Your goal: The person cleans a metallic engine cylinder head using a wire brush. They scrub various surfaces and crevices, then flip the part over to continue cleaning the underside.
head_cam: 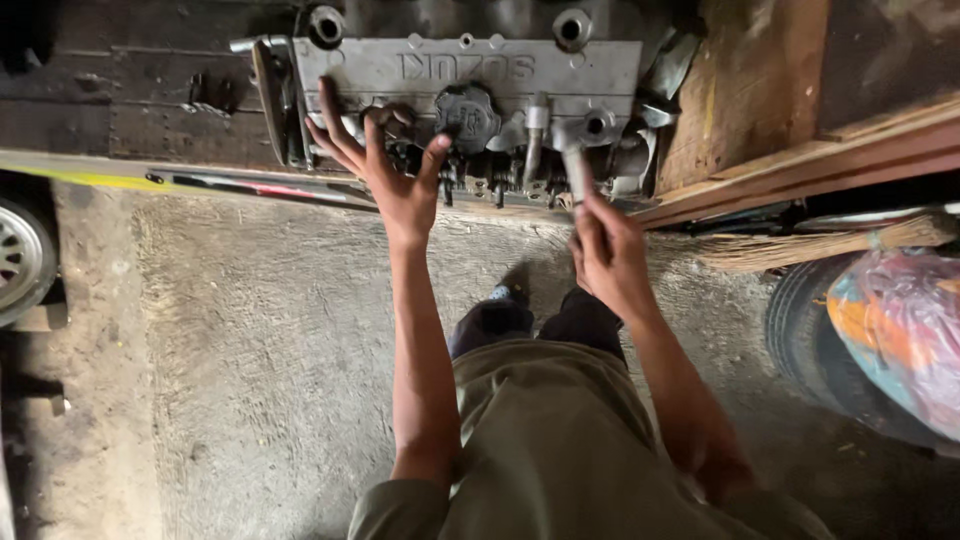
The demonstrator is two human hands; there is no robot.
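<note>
A rough concrete floor (250, 330) is seen below the workbench (120, 110), whose dark planks are edged with a yellowish strip. At the far left, part of a wheel with a pale rim (18, 255) is shown. A straw broom (830, 243) is laid across a black tyre (800, 330) (only partly visible), and a colourful plastic bag (900, 320) is rested against it. Wooden boards (760, 90) are stacked at upper right.

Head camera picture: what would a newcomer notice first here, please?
First, the grey metal engine cover lying at the top centre. The left hand spreads open against its near edge, and the right hand grips a metal tool beside it. A broom lies at the right.
</note>
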